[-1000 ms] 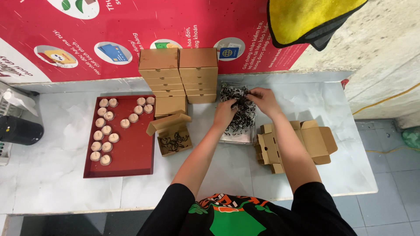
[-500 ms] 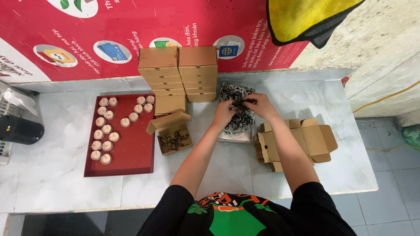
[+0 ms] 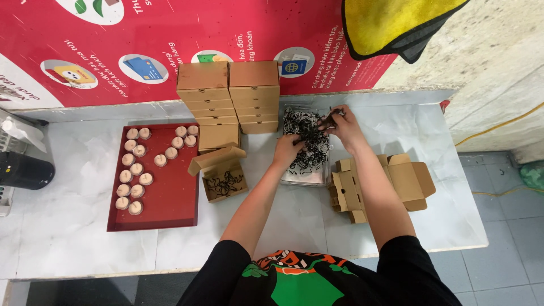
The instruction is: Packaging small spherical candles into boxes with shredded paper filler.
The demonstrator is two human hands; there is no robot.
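Black-and-white shredded paper filling (image 3: 306, 144) under both hands, plain brown cardboard boxes (image 3: 229, 93) beyond them — dark red flat tray (image 3: 175, 195) leftward, pale beige round pieces (image 3: 136, 169) on it.

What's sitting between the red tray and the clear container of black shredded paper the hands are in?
In the head view, an open cardboard box with some black shreds inside lies between the red tray and the clear container; bare white tabletop flanks it.

Bare surface (image 3: 73, 226) lies open along the near edge and at the far right. Stacked cardboard boxes (image 3: 229, 93) wall off the back, the red tray (image 3: 175, 198) fills the left, and the open box (image 3: 224, 181) and unfolded cartons (image 3: 385, 181) flank the shredded-paper bin (image 3: 306, 178), leaving narrow lanes between.
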